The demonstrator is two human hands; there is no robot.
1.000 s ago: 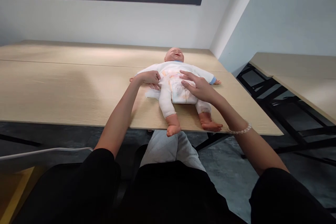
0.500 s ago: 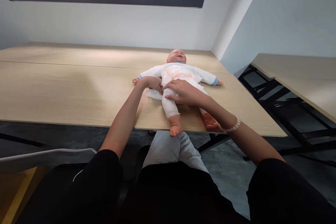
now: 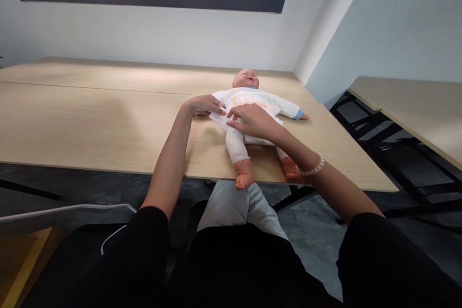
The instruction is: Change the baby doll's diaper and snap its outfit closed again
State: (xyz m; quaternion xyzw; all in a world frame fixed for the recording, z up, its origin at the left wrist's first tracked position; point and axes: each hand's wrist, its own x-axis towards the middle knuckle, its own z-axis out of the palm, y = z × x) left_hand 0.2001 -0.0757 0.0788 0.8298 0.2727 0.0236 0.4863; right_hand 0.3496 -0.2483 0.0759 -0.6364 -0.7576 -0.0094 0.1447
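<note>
My left hand (image 3: 204, 105) pinching the edge of the white disposable diaper (image 3: 220, 119), my right hand (image 3: 250, 121) curled over it, on a vinyl baby doll (image 3: 247, 79).

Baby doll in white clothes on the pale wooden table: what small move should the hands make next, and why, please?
Probably the right hand should smooth the soft white flap flat across the belly of the vinyl baby doll. The left hand seems to hold that flap at the doll's side, and the right fingertips rest close to it.
</note>
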